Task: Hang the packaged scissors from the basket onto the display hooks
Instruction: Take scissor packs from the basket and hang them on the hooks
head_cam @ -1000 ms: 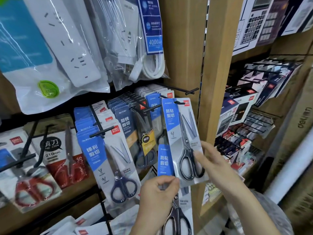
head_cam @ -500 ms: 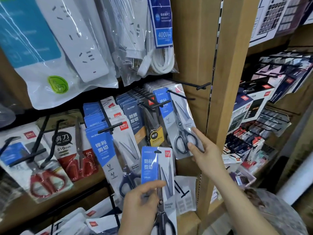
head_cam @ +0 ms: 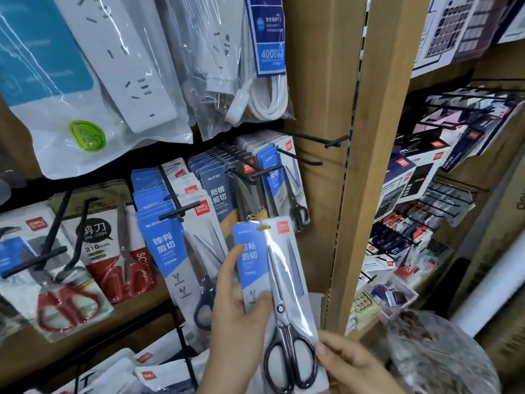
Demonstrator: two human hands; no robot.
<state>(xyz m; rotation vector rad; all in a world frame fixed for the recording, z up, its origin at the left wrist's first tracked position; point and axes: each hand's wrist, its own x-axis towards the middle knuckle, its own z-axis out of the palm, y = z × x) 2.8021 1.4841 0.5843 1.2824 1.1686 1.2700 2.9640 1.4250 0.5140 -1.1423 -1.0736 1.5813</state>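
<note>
A packaged pair of black-handled scissors [head_cam: 279, 297] on a blue and white card is held upright in front of the display. My left hand [head_cam: 237, 311] grips its left edge, thumb on the blue panel. My right hand [head_cam: 345, 362] pinches the pack's lower right corner. Above it, a black display hook [head_cam: 298, 157] carries a matching pack of scissors [head_cam: 284, 183]. An empty black hook [head_cam: 321, 138] juts out to the right of that one. The basket is out of view.
More hooks to the left hold blue-carded scissors [head_cam: 176, 245] and red-handled scissors [head_cam: 119, 251]. Bagged power strips [head_cam: 119, 66] hang overhead. A wooden upright [head_cam: 366, 166] stands on the right, with boxed goods [head_cam: 412, 177] on hooks beyond it.
My right hand let go of the pack hanging on the hook and dropped to the lower corner of the pack in my left hand. That pack rose toward the hooks.
</note>
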